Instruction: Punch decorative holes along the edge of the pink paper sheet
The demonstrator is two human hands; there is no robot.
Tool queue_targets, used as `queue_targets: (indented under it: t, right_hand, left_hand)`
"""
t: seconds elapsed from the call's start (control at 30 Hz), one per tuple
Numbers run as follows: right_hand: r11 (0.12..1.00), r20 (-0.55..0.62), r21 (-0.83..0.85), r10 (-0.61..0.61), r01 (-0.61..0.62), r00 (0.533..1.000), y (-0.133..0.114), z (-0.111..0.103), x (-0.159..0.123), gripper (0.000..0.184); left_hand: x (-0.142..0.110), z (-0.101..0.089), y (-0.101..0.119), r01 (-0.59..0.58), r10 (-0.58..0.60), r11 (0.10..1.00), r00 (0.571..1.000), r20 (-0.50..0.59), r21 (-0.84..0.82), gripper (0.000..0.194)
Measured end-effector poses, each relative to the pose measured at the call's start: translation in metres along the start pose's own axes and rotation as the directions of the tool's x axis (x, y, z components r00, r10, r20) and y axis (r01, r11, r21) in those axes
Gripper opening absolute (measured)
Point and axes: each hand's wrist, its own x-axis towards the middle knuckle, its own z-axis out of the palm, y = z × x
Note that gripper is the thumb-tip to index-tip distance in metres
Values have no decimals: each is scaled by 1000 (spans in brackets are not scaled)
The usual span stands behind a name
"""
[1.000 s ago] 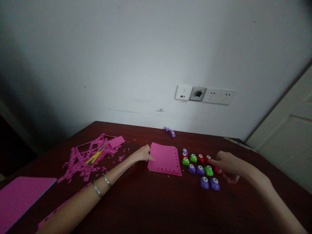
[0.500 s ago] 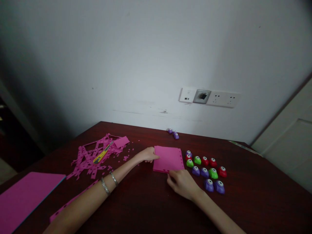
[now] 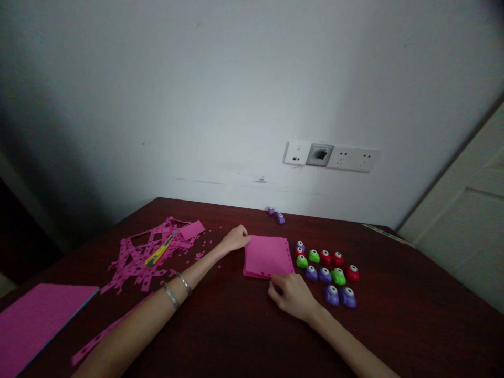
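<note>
A small stack of square pink paper sheets [image 3: 268, 256] lies on the dark wooden table, with punched holes along its right and lower edges. My left hand [image 3: 237, 239] has its fingers closed at the upper left corner of the stack. At the lower edge rests my right hand [image 3: 294, 296], its fingers curled against the paper; its fingertips are partly hidden. Just right of the stack stand several small craft punches [image 3: 325, 275] in purple, green and red.
Pink paper scraps [image 3: 136, 254] with a yellow utility knife [image 3: 157, 254] on them lie to the left. A larger pink sheet pile [image 3: 43, 320] sits at the near left, by a punched strip [image 3: 102, 336]. Purple punches [image 3: 280, 217] stand near the wall with sockets [image 3: 350, 158].
My left hand has moved up from the stack's left side to its upper left corner. My right hand stays at the lower edge. The view has shifted slightly.
</note>
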Motion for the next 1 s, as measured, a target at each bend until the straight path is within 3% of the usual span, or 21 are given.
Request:
queue_targets:
  t: [0.1,0.27,0.53,0.73,1.0]
  right_hand:
    - [1000,-12,16,3,-3,1000,2,3,0,22]
    - [999,-42,35,-1,2,999,4,4,0,21]
    - [997,-125,57,-37,45,992,9,5,0,20]
    - [995,-155,80,-44,57,987,13,9,2,18]
    - [993,-161,104,-47,64,986,15,8,3,18]
  left_hand:
    - [18,8,8,-53,54,998,997,-62,17,18]
    - [58,22,39,-94,97,994,993,-69,50,26]
    - [105,64,91,7,29,964,991,-131,265,75]
    - [127,86,96,154,-103,944,978,-181,293,80]
    - [138,88,90,104,-64,943,989,-133,316,63]
